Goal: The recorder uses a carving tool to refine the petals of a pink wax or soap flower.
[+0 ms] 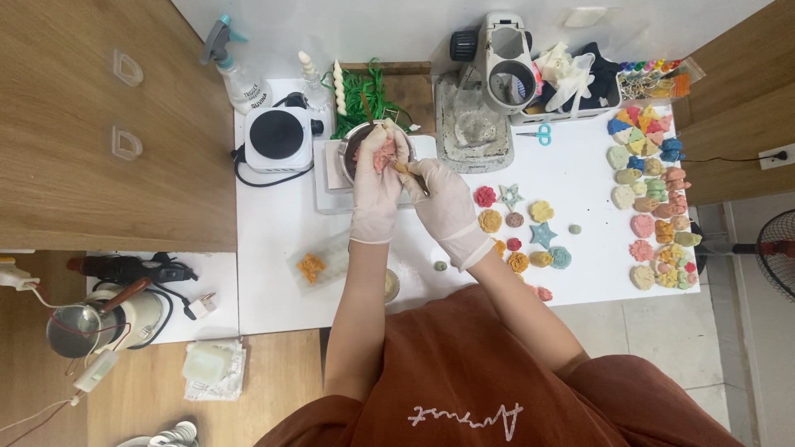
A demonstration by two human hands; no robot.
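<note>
- The left hand (377, 186), in a thin white glove, is closed around a pink lump (383, 155) and holds it over a small metal bowl (352, 149), a little above the centre of the frame.
- The right hand (447, 207), also gloved, is closed on a thin wooden stick (410, 174); the tip of the stick points to the pink lump.
- The metal bowl stands on a flat white scale (331, 178), which lies on the white worktop (273, 240).
- Just to the left of the scale there is a small white hot plate (277, 136) with a black round top.
- In the upper left a clear spray bottle (240, 74) with a blue trigger stands near the wall.
- Behind the bowl I see green cord (364, 95) in a heap and a white twisted candle (338, 87).
- To the right of the hands many small coloured wax shapes (530, 228) lie on the worktop: flowers, stars and round pieces.
- More such shapes are packed closely along the right edge of the worktop.
- At the lower left, on a lower surface, a metal pot (79, 327) with a wooden handle stands.
- Near the front edge of the worktop a clear bag with orange pieces (312, 266) lies flat.
</note>
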